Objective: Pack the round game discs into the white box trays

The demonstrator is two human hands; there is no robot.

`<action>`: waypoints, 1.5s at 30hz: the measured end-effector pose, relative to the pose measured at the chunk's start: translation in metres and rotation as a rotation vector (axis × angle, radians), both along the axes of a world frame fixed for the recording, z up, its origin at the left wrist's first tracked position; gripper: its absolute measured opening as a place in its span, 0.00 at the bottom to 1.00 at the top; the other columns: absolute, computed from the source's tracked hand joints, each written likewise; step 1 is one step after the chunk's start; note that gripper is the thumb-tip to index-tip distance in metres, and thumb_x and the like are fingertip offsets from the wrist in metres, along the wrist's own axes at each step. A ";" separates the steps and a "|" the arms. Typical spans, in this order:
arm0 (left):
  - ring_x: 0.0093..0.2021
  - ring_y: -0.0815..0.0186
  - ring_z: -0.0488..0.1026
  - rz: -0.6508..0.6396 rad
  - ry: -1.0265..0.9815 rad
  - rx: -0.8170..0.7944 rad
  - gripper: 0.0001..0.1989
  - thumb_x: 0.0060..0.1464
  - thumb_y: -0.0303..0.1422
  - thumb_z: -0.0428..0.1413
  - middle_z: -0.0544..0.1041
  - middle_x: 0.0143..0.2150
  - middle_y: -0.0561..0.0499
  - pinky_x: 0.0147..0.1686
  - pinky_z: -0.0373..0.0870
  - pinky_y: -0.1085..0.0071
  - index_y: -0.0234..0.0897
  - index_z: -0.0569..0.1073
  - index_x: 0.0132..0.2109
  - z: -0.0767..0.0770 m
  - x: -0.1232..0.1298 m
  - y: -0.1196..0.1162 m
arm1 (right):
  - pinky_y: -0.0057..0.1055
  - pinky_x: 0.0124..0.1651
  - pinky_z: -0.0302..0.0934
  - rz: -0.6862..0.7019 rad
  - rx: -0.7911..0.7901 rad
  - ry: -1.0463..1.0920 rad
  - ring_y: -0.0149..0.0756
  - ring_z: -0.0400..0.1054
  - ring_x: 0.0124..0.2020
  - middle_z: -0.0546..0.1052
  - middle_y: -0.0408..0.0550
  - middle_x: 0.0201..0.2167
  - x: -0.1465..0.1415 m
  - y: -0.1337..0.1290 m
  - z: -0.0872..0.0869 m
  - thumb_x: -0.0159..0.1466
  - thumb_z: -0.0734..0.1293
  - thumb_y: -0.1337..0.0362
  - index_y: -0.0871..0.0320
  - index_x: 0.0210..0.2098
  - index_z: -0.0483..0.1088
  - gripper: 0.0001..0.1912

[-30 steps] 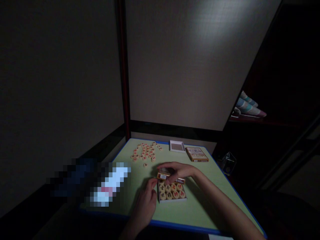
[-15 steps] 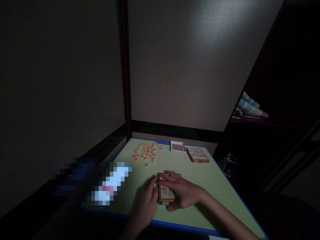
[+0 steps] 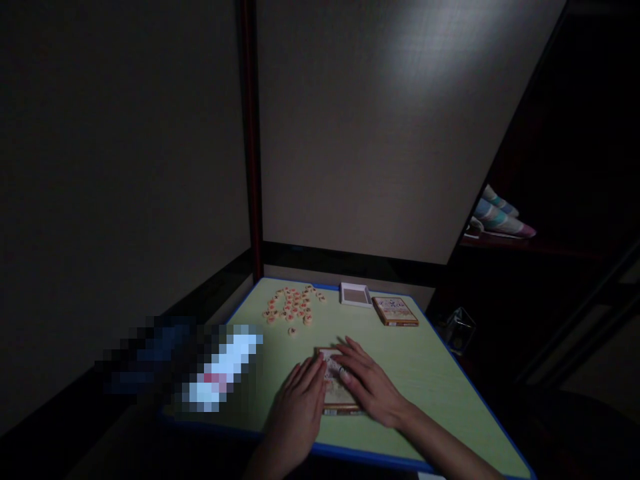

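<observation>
A flat printed box with a brown border lies on the table just in front of me. My left hand rests along its left side, fingers stretched out and the tips over the top left edge. Across the box's right side lies my right hand, fingers extended and slightly spread, thumb on the printed top. Neither hand is wrapped round the box. Part of the box's top and both its side edges are hidden under the hands.
Several round Chinese chess pieces lie scattered at the back left, with one single piece nearer. A white open box tray and a second printed box stand at the back right. The table has a blue rim; walls stand behind and left.
My right hand has let go of its grip across the box and lies further right, fingers flatter. My left hand has moved up onto the left edge. More of the box's top shows.
</observation>
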State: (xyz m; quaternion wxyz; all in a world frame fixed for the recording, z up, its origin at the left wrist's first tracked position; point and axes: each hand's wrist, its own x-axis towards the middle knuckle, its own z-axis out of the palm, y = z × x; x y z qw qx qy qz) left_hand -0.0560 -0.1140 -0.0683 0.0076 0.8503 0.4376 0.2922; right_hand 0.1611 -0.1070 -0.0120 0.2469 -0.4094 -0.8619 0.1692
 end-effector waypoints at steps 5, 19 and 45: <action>0.67 0.58 0.61 -0.004 0.031 0.001 0.24 0.67 0.32 0.43 0.60 0.70 0.45 0.64 0.64 0.57 0.41 0.60 0.68 0.002 -0.003 0.000 | 0.60 0.69 0.41 -0.033 -0.041 -0.186 0.57 0.32 0.73 0.42 0.60 0.73 0.022 -0.016 -0.011 0.65 0.63 0.43 0.55 0.70 0.52 0.41; 0.71 0.52 0.53 -0.210 0.144 -0.258 0.33 0.60 0.44 0.55 0.54 0.71 0.37 0.67 0.54 0.56 0.35 0.60 0.68 0.037 0.009 0.065 | 0.54 0.69 0.46 -0.157 0.087 -0.293 0.56 0.39 0.72 0.43 0.64 0.72 0.051 0.026 -0.038 0.68 0.57 0.42 0.60 0.72 0.46 0.41; 0.54 0.58 0.70 -0.129 0.149 -0.127 0.11 0.58 0.34 0.60 0.77 0.50 0.47 0.56 0.69 0.62 0.40 0.78 0.48 0.069 0.053 0.100 | 0.35 0.56 0.56 -0.483 0.131 -0.566 0.45 0.70 0.47 0.80 0.58 0.42 0.068 0.165 0.032 0.63 0.62 0.71 0.61 0.42 0.79 0.14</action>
